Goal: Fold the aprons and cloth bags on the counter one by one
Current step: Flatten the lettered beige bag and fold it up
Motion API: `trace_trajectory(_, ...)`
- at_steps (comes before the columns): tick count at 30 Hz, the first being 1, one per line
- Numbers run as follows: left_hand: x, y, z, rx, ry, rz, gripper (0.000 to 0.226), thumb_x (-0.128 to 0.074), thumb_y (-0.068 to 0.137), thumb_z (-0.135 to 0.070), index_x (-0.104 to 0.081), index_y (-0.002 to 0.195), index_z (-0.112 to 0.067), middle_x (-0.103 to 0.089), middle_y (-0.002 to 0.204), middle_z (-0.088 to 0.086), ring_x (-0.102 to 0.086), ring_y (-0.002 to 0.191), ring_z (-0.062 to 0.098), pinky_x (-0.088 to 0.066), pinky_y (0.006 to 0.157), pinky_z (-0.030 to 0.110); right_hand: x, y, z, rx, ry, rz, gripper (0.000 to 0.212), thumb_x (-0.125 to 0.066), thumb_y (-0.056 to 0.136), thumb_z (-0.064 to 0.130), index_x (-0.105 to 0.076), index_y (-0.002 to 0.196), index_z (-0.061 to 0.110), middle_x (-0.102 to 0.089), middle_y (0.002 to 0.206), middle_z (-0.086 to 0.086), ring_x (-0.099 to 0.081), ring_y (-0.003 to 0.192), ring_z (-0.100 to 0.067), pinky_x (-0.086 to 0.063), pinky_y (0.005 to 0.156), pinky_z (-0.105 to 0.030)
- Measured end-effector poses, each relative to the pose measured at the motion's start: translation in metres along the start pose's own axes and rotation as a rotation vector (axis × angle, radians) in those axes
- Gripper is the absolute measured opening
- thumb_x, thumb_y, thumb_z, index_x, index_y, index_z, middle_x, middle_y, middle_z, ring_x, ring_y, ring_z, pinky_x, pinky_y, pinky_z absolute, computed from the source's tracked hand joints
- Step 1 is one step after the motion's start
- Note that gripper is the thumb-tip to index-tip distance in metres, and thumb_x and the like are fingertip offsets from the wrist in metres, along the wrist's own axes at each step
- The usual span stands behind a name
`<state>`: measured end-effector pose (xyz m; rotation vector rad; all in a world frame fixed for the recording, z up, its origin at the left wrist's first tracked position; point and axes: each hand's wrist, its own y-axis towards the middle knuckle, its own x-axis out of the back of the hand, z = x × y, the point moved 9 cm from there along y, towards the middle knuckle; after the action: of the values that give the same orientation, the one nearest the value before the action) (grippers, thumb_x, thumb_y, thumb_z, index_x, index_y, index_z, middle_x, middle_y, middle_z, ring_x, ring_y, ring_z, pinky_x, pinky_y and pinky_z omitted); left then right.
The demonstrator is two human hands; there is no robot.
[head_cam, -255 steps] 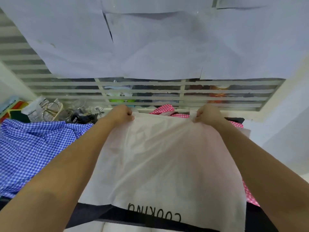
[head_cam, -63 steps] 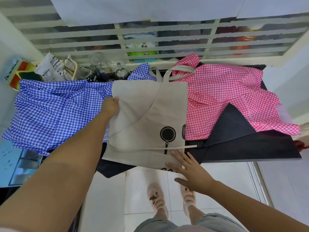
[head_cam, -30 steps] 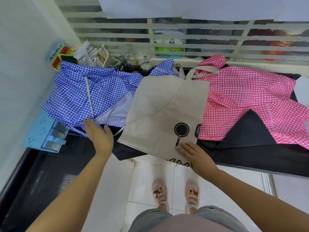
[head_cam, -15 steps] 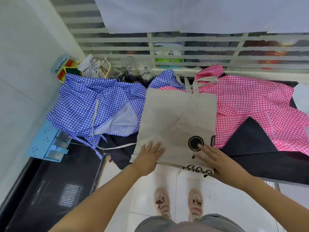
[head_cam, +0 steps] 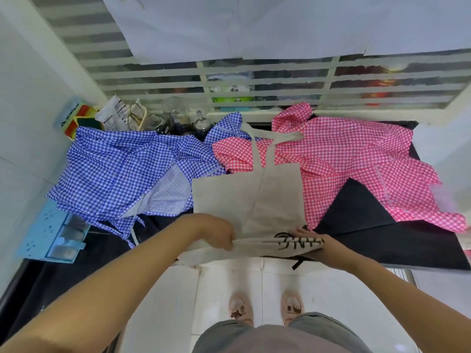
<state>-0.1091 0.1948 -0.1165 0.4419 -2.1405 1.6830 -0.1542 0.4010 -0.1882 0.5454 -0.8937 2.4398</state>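
A: Status on the folding?

B: Early. The cloth bag point(head_cam: 249, 200) is in hand. Both hands have its near hem. The left hand point(head_cam: 216, 235) pinches the plain corner with its fingers curled over the edge. The right hand point(head_cam: 314, 242) grasps the printed corner, cloth bunched round it. Neither is loose.

A: Where does the bag sit?

B: Flat on the counter point(head_cam: 413, 151), running away from the grip. The handles point(head_cam: 265, 146) are at the far end, lying over the pink checked apron point(head_cam: 356, 159). Only the hem strip at the grip is raised, print turned up.

A: So is the fold done?

B: No. It reads as a bottom-to-top fold just starting, and the hem hasn't gone over the body yet. A slanted line runs down the body beyond the grip, so the bag may already be doubled lengthwise. Can't confirm.

A: What's left?

B: The blue checked apron point(head_cam: 122, 169), left of the grip and beyond it, is spread out, crumpled and unfolded. The pink one, right of the grip and beyond it, is the same. A black cloth point(head_cam: 364, 225) lies just right of the grip, partly under the pink apron. Can't tell if it's an apron or a mat. No finished folded pile in view.

A: Estimate?

B: My read is one item in progress and at least two aprons untouched. Well under halfway.
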Motion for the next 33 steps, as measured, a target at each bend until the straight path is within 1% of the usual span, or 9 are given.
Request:
trace_trajectory(3, 0.046, -0.009, 0.016, -0.039, -0.107, -0.17, 0.021, -0.052, 0.097, -0.023, -0.064, 0.092, -0.007, -0.059, 0.084, -0.001, -0.046, 0.075, 0.013, -0.031, 0.056, 0.018, 0.021, 0.005, 0.001, -0.1, 0.315, -0.083, 0.016, -0.057, 0.091, 0.037, -0.059, 0.107, 0.037, -0.06, 0.112, 0.022, -0.056, 0.112, -0.005, -0.042, 0.095, -0.015)
trace_trajectory(7, 0.093, -0.006, 0.055, 0.022, -0.223, -0.464, 0.027, -0.052, 0.097, -0.024, -0.052, 0.071, -0.017, -0.046, 0.068, -0.008, -0.044, 0.064, 0.009, -0.031, 0.056, 0.02, 0.045, 0.015, 0.005, -0.124, 0.376, -0.166, 0.028, -0.055, 0.093, 0.035, -0.055, 0.121, 0.028, -0.057, 0.113, 0.016, -0.055, 0.104, -0.005, -0.04, 0.092, -0.019)
trace_trajectory(10, 0.103, 0.005, 0.078, 0.076, -0.273, -0.544, 0.033, -0.048, 0.099, -0.024, -0.044, 0.067, -0.015, -0.042, 0.066, -0.002, -0.04, 0.062, 0.012, -0.028, 0.056, 0.025, 0.053, 0.021, -0.004, -0.165, 0.369, -0.221, 0.013, -0.058, 0.093, 0.029, -0.064, 0.101, 0.02, -0.065, 0.101, 0.009, -0.06, 0.089, -0.006, -0.045, 0.079, -0.016)
trace_trajectory(14, 0.109, 0.014, 0.089, 0.095, -0.321, -0.681, 0.027, -0.047, 0.099, -0.021, -0.046, 0.073, -0.013, -0.048, 0.072, -0.001, -0.045, 0.071, 0.015, -0.028, 0.056, 0.021, 0.062, 0.027, -0.014, -0.246, 0.227, -0.373, 0.028, -0.051, 0.097, 0.027, -0.059, 0.079, 0.006, -0.057, 0.072, -0.006, -0.051, 0.064, -0.016, -0.041, 0.065, -0.027)
trace_trajectory(18, 0.11, 0.029, 0.094, 0.117, -0.387, -0.766, 0.021, -0.049, 0.098, -0.021, -0.051, 0.081, -0.01, -0.055, 0.084, 0.005, -0.052, 0.081, 0.023, -0.031, 0.063, 0.03, 0.06, 0.031, -0.02, -0.283, 0.265, -0.435, 0.026, -0.049, 0.098, 0.022, -0.053, 0.077, 0.008, -0.053, 0.069, -0.004, -0.048, 0.061, -0.015, -0.04, 0.061, -0.029)
trace_trajectory(21, 0.104, 0.045, 0.098, 0.163, -0.377, -0.757, 0.021, -0.05, 0.098, -0.023, -0.05, 0.081, -0.009, -0.06, 0.09, 0.013, -0.056, 0.087, 0.029, -0.03, 0.065, 0.03, 0.059, 0.032, -0.023, -0.305, 0.312, -0.466, 0.029, -0.054, 0.095, 0.03, -0.056, 0.083, 0.004, -0.063, 0.077, -0.009, -0.06, 0.069, -0.022, -0.05, 0.067, -0.034)
trace_trajectory(24, 0.1, 0.058, 0.097, 0.154, -0.379, -0.762, 0.022, -0.052, 0.097, -0.023, -0.052, 0.08, -0.008, -0.063, 0.091, 0.019, -0.058, 0.087, 0.033, -0.034, 0.065, 0.033, 0.066, 0.034, -0.018, -0.318, 0.356, -0.553, 0.025, -0.065, 0.088, 0.032, -0.055, 0.086, 0.01, -0.064, 0.082, -0.003, -0.061, 0.073, -0.015, -0.049, 0.062, -0.025)
trace_trajectory(28, 0.099, 0.068, 0.095, 0.115, -0.446, -0.754, 0.026, -0.055, 0.095, -0.026, -0.059, 0.077, -0.007, -0.065, 0.085, 0.015, -0.061, 0.082, 0.031, -0.045, 0.072, 0.035, 0.083, 0.042, -0.013, -0.297, 0.349, -0.73, 0.027, -0.066, 0.087, 0.022, -0.05, 0.107, 0.012, -0.058, 0.103, -0.003, -0.059, 0.094, -0.021, -0.047, 0.072, -0.028)
trace_trajectory(33, 0.096, 0.07, 0.094, 0.096, -0.494, -0.691, 0.027, -0.052, 0.097, -0.033, -0.059, 0.088, -0.009, -0.056, 0.084, 0.003, -0.053, 0.08, 0.019, -0.033, 0.063, 0.028, 0.091, 0.058, 0.007, -0.274, 0.399, -0.637, 0.04, -0.068, 0.086, 0.027, -0.053, 0.12, 0.013, -0.057, 0.105, 0.002, -0.053, 0.096, -0.016, -0.043, 0.081, -0.03)
